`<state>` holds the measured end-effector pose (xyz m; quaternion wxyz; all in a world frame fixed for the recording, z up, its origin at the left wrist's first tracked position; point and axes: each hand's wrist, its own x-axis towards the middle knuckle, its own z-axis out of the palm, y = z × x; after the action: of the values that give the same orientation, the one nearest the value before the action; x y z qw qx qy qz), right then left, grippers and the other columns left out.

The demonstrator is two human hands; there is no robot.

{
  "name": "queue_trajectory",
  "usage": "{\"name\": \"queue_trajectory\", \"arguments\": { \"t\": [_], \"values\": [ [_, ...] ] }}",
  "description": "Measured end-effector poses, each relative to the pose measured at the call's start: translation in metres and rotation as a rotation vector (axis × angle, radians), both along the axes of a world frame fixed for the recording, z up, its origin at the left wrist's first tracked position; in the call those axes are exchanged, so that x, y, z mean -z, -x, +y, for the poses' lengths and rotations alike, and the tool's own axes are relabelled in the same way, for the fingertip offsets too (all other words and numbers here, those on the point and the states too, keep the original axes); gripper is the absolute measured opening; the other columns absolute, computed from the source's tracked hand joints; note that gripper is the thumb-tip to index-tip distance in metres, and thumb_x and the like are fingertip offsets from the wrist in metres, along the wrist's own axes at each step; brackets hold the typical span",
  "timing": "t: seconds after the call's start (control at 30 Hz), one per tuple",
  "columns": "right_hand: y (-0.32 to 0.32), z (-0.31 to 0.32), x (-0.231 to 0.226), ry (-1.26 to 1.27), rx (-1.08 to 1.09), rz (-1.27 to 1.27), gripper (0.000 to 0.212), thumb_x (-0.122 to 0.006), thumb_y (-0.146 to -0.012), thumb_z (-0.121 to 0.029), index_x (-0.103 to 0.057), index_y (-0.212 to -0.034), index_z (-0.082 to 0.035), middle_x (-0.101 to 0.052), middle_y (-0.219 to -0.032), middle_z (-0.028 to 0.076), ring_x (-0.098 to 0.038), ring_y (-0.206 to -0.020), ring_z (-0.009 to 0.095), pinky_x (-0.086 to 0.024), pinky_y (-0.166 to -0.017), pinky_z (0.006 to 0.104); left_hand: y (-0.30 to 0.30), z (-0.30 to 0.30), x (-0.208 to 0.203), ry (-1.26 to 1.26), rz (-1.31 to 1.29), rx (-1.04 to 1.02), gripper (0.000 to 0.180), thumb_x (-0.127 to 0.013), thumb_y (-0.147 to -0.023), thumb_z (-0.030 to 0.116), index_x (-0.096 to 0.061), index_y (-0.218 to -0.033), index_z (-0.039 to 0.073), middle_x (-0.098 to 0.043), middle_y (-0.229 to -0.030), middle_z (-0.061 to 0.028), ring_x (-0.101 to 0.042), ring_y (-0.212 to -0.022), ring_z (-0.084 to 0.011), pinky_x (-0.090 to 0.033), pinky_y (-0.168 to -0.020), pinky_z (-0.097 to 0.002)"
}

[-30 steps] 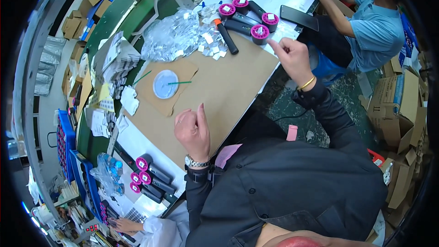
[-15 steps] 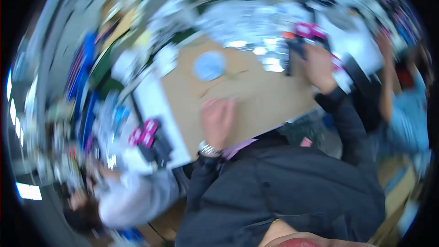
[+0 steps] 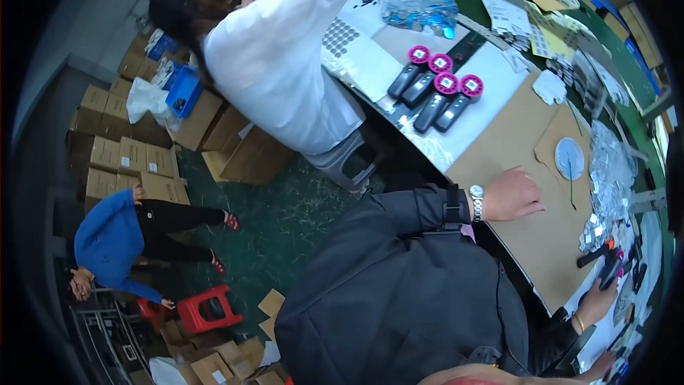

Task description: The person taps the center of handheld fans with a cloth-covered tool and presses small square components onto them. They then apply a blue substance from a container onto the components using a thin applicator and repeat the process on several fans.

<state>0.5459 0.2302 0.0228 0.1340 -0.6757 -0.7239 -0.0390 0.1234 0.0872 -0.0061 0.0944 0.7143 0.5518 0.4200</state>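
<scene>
My left hand (image 3: 509, 194), with a silver watch (image 3: 477, 202) at its wrist, rests on the brown cardboard sheet (image 3: 545, 253). Its fingers are curled in, and nothing shows in them. At the lower right my right hand (image 3: 596, 304) is closed around a black handheld device (image 3: 610, 271); a pink part shows beside it, but I cannot tell if it belongs to it. Beyond my left hand a round whitish dish (image 3: 569, 158) sits on a smaller cardboard piece, with a thin green stick (image 3: 572, 189) lying across it. A black tool with an orange part (image 3: 595, 253) lies near my right hand.
Several black devices with pink round heads (image 3: 436, 89) lie on the white tabletop to the left. A person in white (image 3: 278, 64) sits beyond, near a grey stool (image 3: 349, 164). A person in blue (image 3: 110, 235) is by a red stool (image 3: 209, 310). Cardboard boxes (image 3: 135, 153) are stacked behind.
The view has swung left, bringing the floor, boxes and person in blue into sight. My left hand stays on the cardboard. My right hand now shows closed on the black device, which was blurred before.
</scene>
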Motion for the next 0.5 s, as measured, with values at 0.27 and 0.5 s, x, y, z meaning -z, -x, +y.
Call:
{"name": "queue_trajectory", "arguments": {
  "t": [0.27, 0.5],
  "values": [
    [0.173, -0.125, -0.059, 0.032, -0.938, 0.076, 0.066, -0.082, -0.083, -0.005, -0.065, -0.147, -0.004, -0.068, -0.138, 0.018, -0.064, -0.127, 0.042, -0.049, -0.11, 0.0489, 0.016, -0.029, -0.039, 0.02, 0.037, 0.347, 0.085, -0.087, -0.088, 0.035, -0.048, -0.159, 0.008, -0.071, -0.124, -0.0217, -0.066, -0.117, -0.0452, -0.052, -0.103, -0.0539],
    [0.206, -0.106, -0.038, -0.12, -1.103, 0.225, 0.046, -0.081, -0.093, -0.02, -0.069, -0.135, -0.005, -0.073, -0.128, 0.015, -0.07, -0.12, 0.036, -0.051, -0.108, 0.0532, 0.03, -0.064, -0.032, 0.237, 0.061, 0.062, 0.05, -0.079, -0.1, 0.027, -0.065, -0.142, 0.003, -0.074, -0.123, -0.0236, -0.07, -0.111, -0.0463, -0.056, -0.093, -0.0512]
  ]
}}
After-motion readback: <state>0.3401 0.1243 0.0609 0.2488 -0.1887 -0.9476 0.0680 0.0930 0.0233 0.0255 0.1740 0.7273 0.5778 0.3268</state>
